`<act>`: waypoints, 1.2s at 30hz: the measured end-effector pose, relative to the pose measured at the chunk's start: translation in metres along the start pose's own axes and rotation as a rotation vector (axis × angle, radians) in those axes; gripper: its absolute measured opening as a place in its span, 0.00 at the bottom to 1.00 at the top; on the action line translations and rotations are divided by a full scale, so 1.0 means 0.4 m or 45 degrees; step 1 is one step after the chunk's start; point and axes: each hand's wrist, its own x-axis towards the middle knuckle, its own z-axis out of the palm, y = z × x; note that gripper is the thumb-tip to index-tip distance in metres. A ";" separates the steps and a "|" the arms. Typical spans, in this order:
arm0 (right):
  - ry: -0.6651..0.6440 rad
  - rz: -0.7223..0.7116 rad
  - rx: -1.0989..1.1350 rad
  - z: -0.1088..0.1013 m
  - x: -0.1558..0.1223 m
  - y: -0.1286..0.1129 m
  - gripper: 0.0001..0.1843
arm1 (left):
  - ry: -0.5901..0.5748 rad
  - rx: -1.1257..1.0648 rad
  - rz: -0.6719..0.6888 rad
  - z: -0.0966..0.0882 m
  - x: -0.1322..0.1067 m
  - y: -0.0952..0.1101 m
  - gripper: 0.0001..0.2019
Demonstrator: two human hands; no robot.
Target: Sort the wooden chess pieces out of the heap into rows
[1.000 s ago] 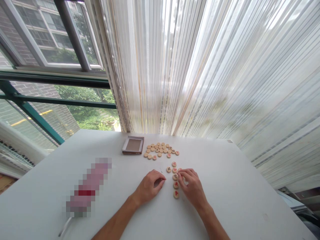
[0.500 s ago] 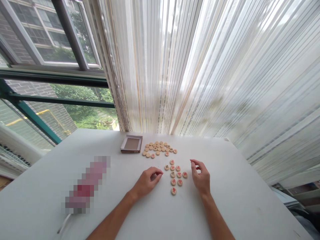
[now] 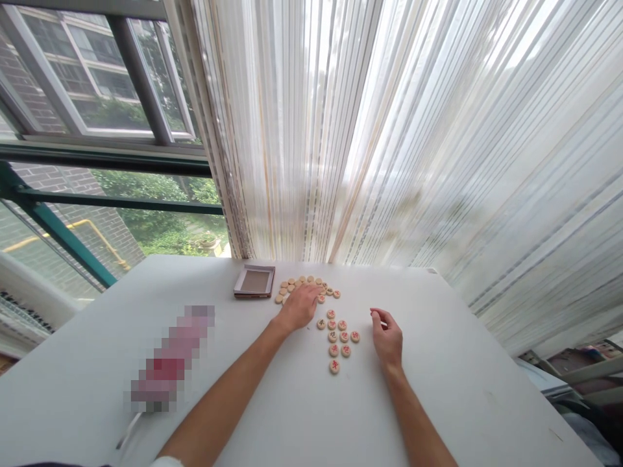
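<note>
Reaching forward, the left hand [image 3: 302, 306] has moved from beside the near pieces [image 3: 333, 336] to the far cluster [image 3: 310, 279]; whether it grips one, I cannot tell. Ten near pieces lie on the surface [image 3: 438, 389], eight marked red, two black. One box [image 3: 252, 296] sits left of the cluster. The right hand [image 3: 374, 314], just right of the ten, is curled narrow.

I have my left arm [image 3: 238, 395] stretched far, slanting right, the left hand [image 3: 300, 307] palm down; my right arm [image 3: 416, 415] slants left, the right hand [image 3: 388, 338] loosely curled.
</note>
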 end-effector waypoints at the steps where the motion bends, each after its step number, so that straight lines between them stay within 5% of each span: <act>1: 0.002 0.001 0.004 -0.001 0.000 -0.002 0.18 | -0.023 0.044 0.011 0.010 0.014 -0.006 0.23; 6: 0.013 0.005 0.028 0.000 -0.001 -0.009 0.17 | -0.115 0.206 0.077 0.048 0.039 -0.022 0.29; 14: -0.003 -0.002 0.065 0.010 -0.007 -0.019 0.17 | -0.035 0.330 0.060 0.064 0.046 -0.008 0.12; 26: -0.002 -0.034 0.079 0.013 -0.006 -0.020 0.18 | -0.022 0.326 0.101 0.069 0.053 -0.024 0.18; 36: -0.045 -0.033 0.071 0.013 -0.007 -0.022 0.18 | -0.053 0.257 0.183 0.048 0.029 -0.030 0.10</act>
